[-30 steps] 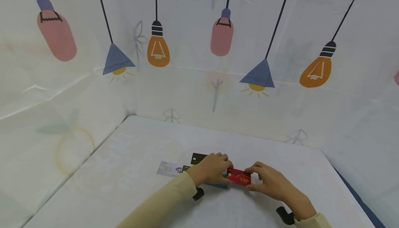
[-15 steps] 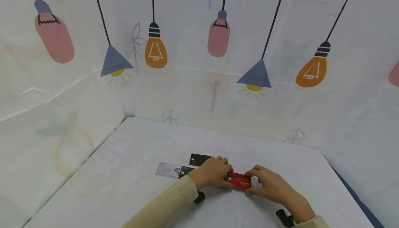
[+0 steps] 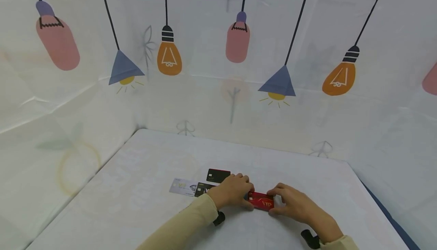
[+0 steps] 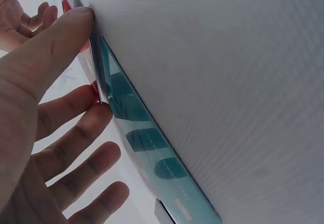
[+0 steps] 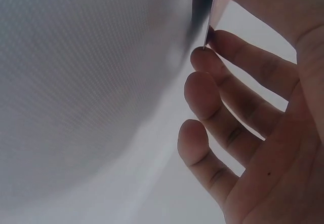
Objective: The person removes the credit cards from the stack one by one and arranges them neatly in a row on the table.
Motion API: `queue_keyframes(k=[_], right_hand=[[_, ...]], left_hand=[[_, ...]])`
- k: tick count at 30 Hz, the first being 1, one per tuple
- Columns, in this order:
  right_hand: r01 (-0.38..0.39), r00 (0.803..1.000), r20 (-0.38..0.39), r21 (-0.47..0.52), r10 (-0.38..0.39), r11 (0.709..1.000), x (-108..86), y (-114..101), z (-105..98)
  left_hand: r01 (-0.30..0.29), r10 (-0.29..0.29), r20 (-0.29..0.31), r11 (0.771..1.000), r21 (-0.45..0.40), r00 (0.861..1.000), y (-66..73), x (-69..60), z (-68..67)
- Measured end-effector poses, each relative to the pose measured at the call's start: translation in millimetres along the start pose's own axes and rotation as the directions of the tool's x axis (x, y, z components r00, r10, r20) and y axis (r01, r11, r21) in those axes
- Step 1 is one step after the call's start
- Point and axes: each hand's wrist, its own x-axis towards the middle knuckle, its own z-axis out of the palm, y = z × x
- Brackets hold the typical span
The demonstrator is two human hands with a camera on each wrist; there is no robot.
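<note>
A red VIP card [image 3: 261,200] is held by its two ends between both hands. My left hand [image 3: 232,191] pinches its left end, thumb at the near edge and fingers at the far edge. The right hand [image 3: 293,204] pinches the right end the same way. In the left wrist view a teal card [image 4: 147,138] lies on the table beside the left fingers [image 4: 76,143], which reflect in its glossy face. The right wrist view shows the red card [image 5: 221,3] edge-on between thumb and fingers [image 5: 202,95].
On the white table [image 3: 143,197], left of the left hand, lie a silver card [image 3: 182,186], a dark card [image 3: 203,188] and a black card with a red edge [image 3: 217,175]. A white sheet printed with lamps [image 3: 198,102] rises behind the table.
The red card has moved slightly toward the near side with both hands still on it. The teal card, earlier showing beneath the left hand, is now mostly covered in the head view.
</note>
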Motion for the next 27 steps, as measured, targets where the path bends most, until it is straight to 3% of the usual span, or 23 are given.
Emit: queue_keyframes(k=[14,27], right_hand=[[-0.025,1.0,0.01,0.028,0.025,0.999,1.7,-0.3,0.6],[-0.049,0.999,0.015,0.03,0.049,0.998,1.4,-2.3,2.0]], left_hand=[[-0.005,0.005,0.0,1.0,0.015,1.0,-1.2,4.4,6.6],[-0.007,0.007,-0.003,1.0,0.008,1.0,-0.8,1.7,4.8]])
